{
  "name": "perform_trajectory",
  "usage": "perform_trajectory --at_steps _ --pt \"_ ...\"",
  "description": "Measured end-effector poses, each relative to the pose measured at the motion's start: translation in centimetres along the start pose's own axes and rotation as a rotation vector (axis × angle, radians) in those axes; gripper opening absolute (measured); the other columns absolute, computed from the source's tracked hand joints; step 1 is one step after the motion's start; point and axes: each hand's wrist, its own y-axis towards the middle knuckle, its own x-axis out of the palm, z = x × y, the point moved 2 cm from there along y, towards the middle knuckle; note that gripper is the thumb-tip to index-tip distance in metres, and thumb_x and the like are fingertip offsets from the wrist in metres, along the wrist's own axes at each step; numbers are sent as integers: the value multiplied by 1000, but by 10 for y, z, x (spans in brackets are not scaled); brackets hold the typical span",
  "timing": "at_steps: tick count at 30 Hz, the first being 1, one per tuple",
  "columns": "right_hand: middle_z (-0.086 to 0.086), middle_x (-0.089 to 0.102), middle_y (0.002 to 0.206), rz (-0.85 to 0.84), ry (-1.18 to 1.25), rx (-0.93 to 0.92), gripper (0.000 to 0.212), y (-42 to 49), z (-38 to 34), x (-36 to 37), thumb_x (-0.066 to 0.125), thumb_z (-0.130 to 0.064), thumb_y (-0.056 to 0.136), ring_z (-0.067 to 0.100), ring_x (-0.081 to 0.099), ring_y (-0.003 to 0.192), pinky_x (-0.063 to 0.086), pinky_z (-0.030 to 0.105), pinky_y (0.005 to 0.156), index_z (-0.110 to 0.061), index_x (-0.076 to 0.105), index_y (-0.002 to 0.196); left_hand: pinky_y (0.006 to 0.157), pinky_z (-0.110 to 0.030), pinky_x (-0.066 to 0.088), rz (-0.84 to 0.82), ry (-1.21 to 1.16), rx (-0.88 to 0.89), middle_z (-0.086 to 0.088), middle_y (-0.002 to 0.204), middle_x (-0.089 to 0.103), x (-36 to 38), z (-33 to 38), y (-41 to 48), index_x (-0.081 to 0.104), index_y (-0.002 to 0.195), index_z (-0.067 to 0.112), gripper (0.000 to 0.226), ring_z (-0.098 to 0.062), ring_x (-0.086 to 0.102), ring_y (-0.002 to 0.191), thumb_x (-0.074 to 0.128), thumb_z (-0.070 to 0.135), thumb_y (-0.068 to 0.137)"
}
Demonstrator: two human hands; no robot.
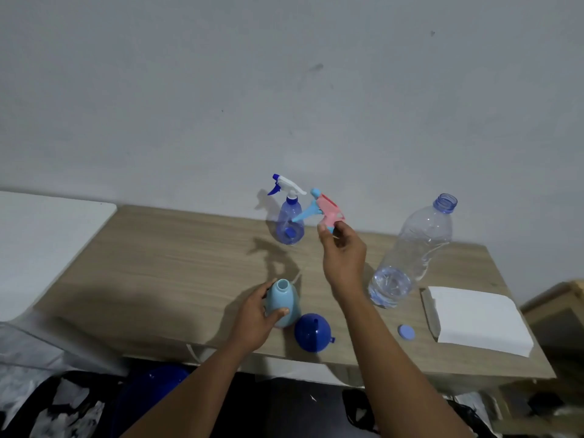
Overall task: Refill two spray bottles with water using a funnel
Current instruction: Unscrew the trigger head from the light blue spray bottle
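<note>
Your left hand (252,320) wraps the light-blue bottle (282,303) near the worktop's (164,263) front edge, your right hand (343,254) pinches its pink spray head (327,210) aloft; set down carelessly, it could topple the tall water bottle (410,251).

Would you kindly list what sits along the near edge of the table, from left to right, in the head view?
Light blue bottle held by the left hand → blue funnel → blue cap → white napkin stack.

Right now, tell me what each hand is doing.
Left hand: closed around the light blue bottle, which stands on the table with its neck open.
Right hand: holding the pink spray head up in the air.
</note>
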Motion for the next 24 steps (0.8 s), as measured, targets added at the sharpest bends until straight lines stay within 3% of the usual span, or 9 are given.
perform_trajectory --at_steps 3,6,8,12,16,20,22,24 --pt "-6 55 59 -9 -198 1 19 38 -6 -25 70 -30 90 6 43 54 38 22 56 -14 71 79 96 -35 53 9 -16 -4 10 128 62 0 -2 2 54 135 24 72 -3 58 115 84 27 70" --pt "-5 47 51 -88 -450 109 32 49 23 -48 71 -25 88 7 39 49 30 23 49 -17 59 59 91 -18 51 -5 -30 -12 3 125 63 2 0 2 54 132 18 65 0 60 111 83 8 74" --pt "1 51 55 -165 -545 247 25 42 58 -61 71 -19 87 12 45 54 36 29 53 -15 64 63 84 -10 49 -13 -39 -8 -1 124 63 3 -1 3 53 132 14 64 9 59 105 79 -2 76" --pt "10 59 72 -290 -689 469 18 19 115 -73 64 -17 90 22 55 70 40 28 65 -4 69 77 82 -11 50 0 -45 -4 4 124 63 3 -3 4 54 131 18 64 10 59 105 80 1 75" --pt "4 54 70 -268 -708 498 26 11 137 -71 61 -15 93 22 54 75 40 27 64 -16 53 68 81 -11 51 3 -50 -18 4 125 62 3 -3 4 54 132 18 64 12 58 106 81 2 76" --pt "11 69 89 -230 -706 497 7 5 148 -69 62 -16 93 26 66 88 52 36 75 -11 66 92 79 -9 50 13 -58 -13 4 123 61 4 -2 3 54 132 16 64 13 58 105 80 1 76" --pt "12 71 95 -220 -709 495 15 0 152 -69 62 -17 94 24 66 87 51 33 74 -7 70 103 80 -9 50 11 -63 2 6 124 61 5 -1 2 54 131 16 63 12 58 106 80 1 76" --pt "7 70 88 -194 -702 504 18 -4 148 -71 65 -21 94 18 64 77 50 28 66 -5 69 102 82 -12 51 9 -64 5 10 125 61 4 -2 2 55 131 21 63 7 58 111 81 5 76"
